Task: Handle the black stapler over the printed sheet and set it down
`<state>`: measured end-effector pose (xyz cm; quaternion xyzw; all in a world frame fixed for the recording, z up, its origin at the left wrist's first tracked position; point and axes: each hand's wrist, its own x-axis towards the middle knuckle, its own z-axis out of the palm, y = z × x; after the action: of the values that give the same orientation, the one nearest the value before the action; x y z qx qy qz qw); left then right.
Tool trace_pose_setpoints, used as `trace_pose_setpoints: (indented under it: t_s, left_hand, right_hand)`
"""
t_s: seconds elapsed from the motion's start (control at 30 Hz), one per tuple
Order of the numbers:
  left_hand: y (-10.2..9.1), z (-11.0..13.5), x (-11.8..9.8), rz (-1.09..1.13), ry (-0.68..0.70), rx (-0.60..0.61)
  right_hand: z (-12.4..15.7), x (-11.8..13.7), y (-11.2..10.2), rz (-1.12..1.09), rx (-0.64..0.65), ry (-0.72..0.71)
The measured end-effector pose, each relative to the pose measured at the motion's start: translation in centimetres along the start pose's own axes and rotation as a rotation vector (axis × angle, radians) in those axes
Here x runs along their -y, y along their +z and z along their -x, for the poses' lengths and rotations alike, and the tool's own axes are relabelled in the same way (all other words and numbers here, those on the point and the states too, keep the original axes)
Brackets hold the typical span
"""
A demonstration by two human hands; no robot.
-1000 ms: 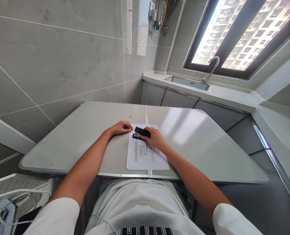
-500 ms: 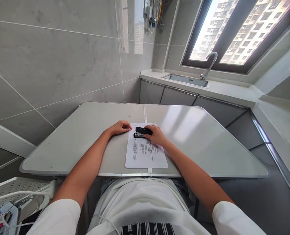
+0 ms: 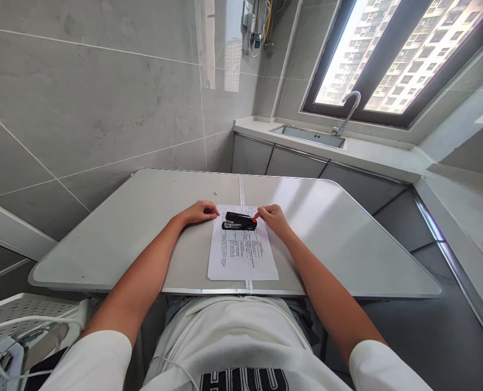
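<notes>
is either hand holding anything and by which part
Nothing is clearly gripped: the stapler lies on the paper, the right hand at its red end, the left hand at the paper's left edge.

A black stapler (image 3: 239, 222) is laid near twelve o'clock on white printed paper (image 3: 243, 245), its gaping end turned toward nine o'clock

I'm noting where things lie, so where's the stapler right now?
In the head view, the black stapler lies on the far part of the printed paper, between the left hand and the right hand, with its red-marked end by the latter.
</notes>
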<state>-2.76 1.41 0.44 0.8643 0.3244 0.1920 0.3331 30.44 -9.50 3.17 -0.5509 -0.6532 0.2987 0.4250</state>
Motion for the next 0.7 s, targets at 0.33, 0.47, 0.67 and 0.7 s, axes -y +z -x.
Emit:
trace_pose_setpoints:
  t_s: [0.33,0.47,0.67,0.7]
  left_hand:
    - [0.0,0.1,-0.1,0.005,-0.017,-0.005]
    - [0.0,0.0,0.0,0.028,-0.016,-0.008]
    - [0.1,-0.1,0.2,0.057,-0.036,-0.003]
    - [0.1,-0.1,0.3,0.062,-0.038,-0.003]
  right_hand:
    - [-0.2,-0.3,0.3,0.034,-0.001,-0.007]
    - [-0.4,-1.4,0.2,-0.032,0.034,0.011]
    - [-0.6,-3.1,0.4,-0.091,0.051,-0.016]
    - [-0.5,-3.2,0.4,-0.100,0.054,-0.032]
